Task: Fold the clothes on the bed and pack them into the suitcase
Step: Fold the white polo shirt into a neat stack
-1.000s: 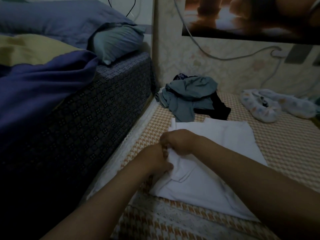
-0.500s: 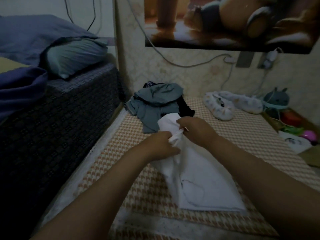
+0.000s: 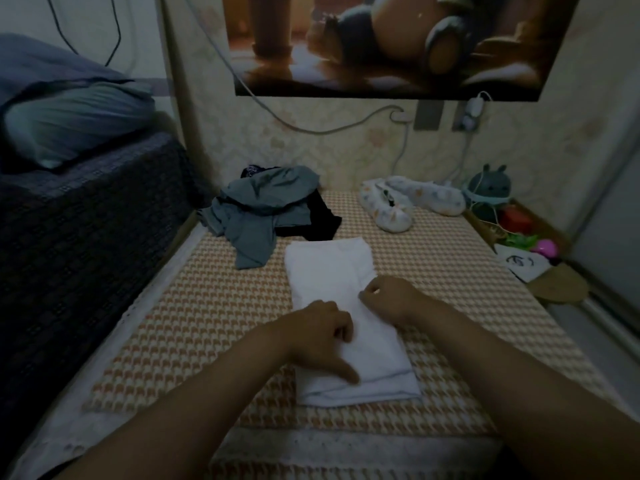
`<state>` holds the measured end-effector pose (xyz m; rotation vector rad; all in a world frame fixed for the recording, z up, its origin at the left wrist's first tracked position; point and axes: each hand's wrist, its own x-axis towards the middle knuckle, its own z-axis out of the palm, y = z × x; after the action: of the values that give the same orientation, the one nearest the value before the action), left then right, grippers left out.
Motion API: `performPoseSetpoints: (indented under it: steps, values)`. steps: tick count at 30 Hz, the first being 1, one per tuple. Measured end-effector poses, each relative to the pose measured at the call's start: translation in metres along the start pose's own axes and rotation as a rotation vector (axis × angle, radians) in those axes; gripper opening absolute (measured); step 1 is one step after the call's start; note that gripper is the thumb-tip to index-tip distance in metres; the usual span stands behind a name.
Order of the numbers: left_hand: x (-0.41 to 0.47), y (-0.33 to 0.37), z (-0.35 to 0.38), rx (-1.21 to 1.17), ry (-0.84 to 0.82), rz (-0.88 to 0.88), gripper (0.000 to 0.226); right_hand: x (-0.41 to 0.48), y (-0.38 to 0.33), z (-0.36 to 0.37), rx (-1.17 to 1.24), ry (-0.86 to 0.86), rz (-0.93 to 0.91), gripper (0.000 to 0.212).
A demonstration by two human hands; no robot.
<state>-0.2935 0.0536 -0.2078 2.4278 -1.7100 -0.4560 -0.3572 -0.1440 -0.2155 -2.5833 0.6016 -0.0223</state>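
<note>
Step in hand: folding, not packing. white garment lies flat on the bed as 1 long narrow strip, already folded lengthwise, with layered edges showing at its near end.

left hand sits on the garment's near-left part. Its fingers are curled under and the thumb points at the garment's near end, pressing the cloth. Can't tell if the curled fingers grip any fabric.
right hand is at the garment's right edge, about midway along. Its fingers are curled in on that edge, which reads as a pinch.

Next move, my read: a crosswise fold. Take the garment's near end or far end, bring it over to the other, and keep the side edges aligned so the layers don't slide. That needs a fresh grip at 1 end and a flat press after.

Queue: grey clothes pile just beyond the garment's far-left corner, black garment just beyond its far end. Both unfolded. No suitcase in view, so packing looks some way off.

Change vs 0.5 s ago: the garment was then lifted and bunched, with both hands close together on its far end. Now it's laid down flat and the hands are apart on it. Versus 1 s ago: then it was a wide sheet, now it's a narrow strip.
</note>
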Motion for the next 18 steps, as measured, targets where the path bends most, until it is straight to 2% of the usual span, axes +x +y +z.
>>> performPoseSetpoints:
  steps: [2,4,8,10,12,14,16,18]
  values:
    - [-0.004,0.003,0.013,0.154,-0.037,0.018,0.072,-0.009,-0.007,0.007,-0.144,-0.061,0.033,0.049]
    - [-0.007,0.007,0.016,0.208,-0.002,0.05,0.066,-0.017,-0.013,0.016,-0.211,-0.058,0.06,0.049]
    - [-0.014,0.014,-0.002,-0.008,-0.027,0.097,0.021,-0.024,-0.022,0.011,-0.066,-0.002,0.07,0.039]
    - [-0.019,0.016,-0.011,-0.074,-0.058,0.108,0.017,-0.024,-0.022,0.001,-0.065,0.016,0.115,0.039]
    - [-0.023,0.019,-0.015,-0.096,-0.178,0.075,0.015,-0.028,-0.019,-0.001,-0.141,-0.075,0.148,0.048]
    - [-0.025,0.019,-0.014,-0.169,-0.295,0.002,0.021,-0.034,-0.015,0.003,-0.268,-0.139,0.144,0.044]
    - [-0.02,0.014,-0.016,-0.371,-0.212,-0.055,0.023,-0.035,-0.014,0.002,-0.284,-0.051,0.126,0.039]
    - [-0.007,0.002,-0.021,-0.435,0.071,-0.093,0.02,-0.025,-0.018,-0.003,-0.212,0.104,0.091,0.038]
